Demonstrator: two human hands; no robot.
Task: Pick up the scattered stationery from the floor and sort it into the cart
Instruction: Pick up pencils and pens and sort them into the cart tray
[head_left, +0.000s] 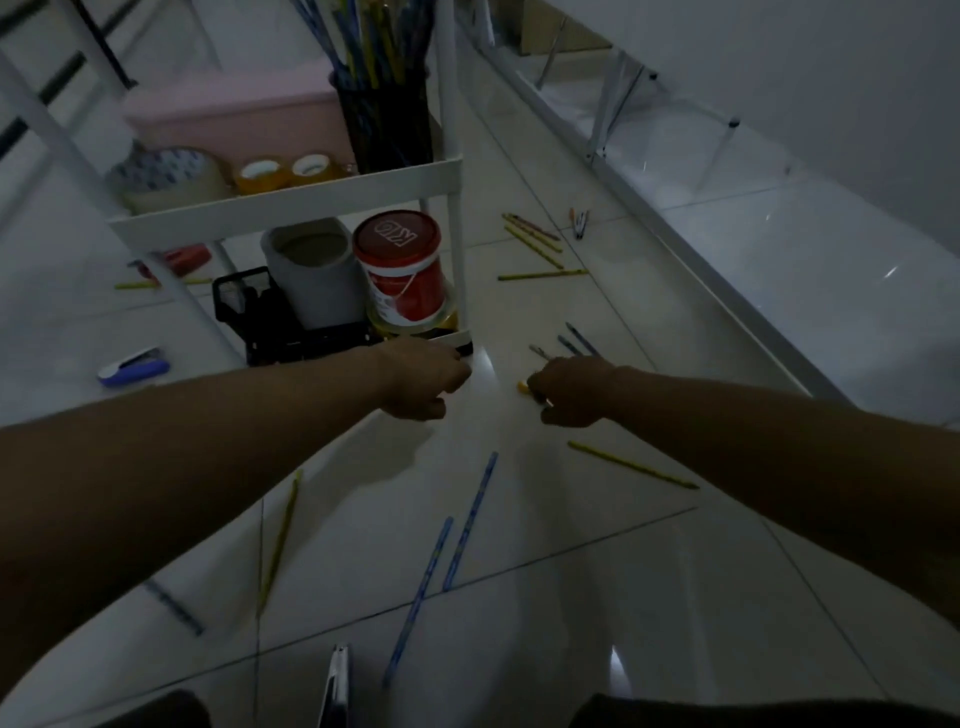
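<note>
Reaching low over the floor, pencils are being gathered in the curled right hand beside the cart. The left hand is being held loosely curled; its contents cannot be told. More pencils are best collected before rising.

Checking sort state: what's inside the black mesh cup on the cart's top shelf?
The black mesh cup holds a bunch of blue and yellow pencils standing upright, tops running out of frame. Their lower ends and the cup's bottom are hidden by the dark mesh.

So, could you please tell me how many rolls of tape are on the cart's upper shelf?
3: one large patterned roll at the shelf's left, then two small amber rolls side by side towards the pencil holder. More may be hidden behind.
</note>
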